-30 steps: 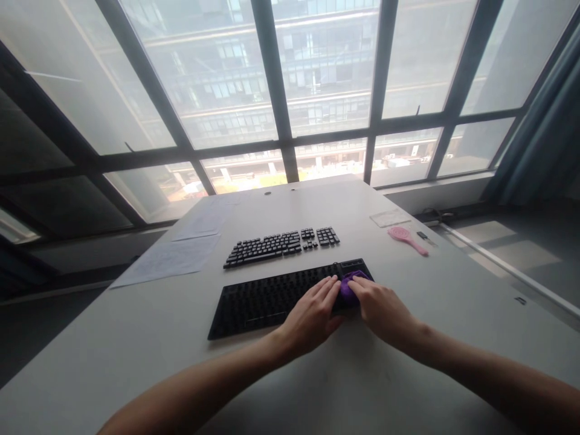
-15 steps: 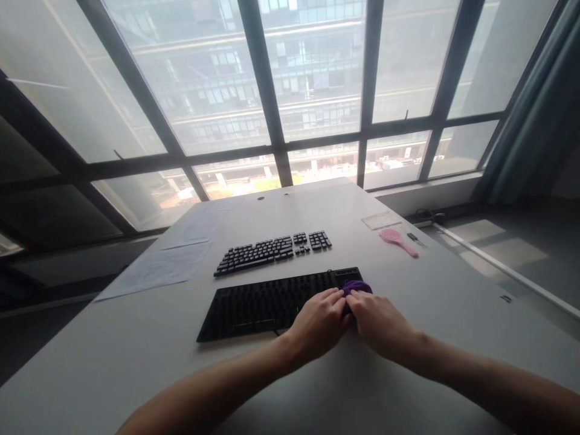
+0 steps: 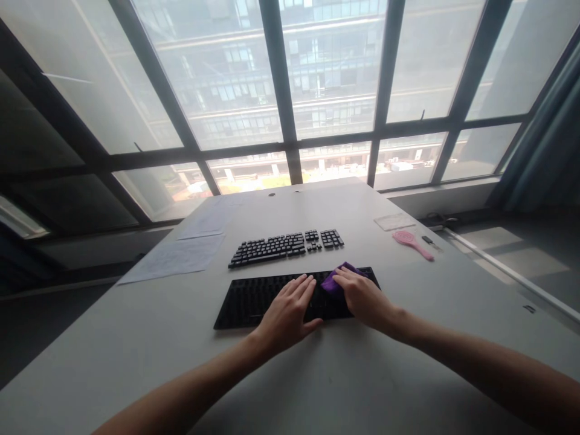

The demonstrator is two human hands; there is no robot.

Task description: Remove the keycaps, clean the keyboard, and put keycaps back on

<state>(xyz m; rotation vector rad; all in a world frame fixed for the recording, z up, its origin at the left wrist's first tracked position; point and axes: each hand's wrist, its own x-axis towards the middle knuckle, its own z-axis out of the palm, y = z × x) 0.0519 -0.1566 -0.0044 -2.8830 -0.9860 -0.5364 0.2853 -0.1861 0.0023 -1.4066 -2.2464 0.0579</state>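
Head: cloth at far keyboard edge

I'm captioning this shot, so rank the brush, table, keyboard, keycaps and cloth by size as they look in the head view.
1. Table
2. Keyboard
3. Keycaps
Unranked: cloth and brush; the right hand partly covers the cloth.

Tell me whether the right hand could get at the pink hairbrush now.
Likely yes: nothing visible stands between the right hand and the pink hairbrush, which lies ahead and to the right; the hand would probably just leave the purple cloth beneath it.
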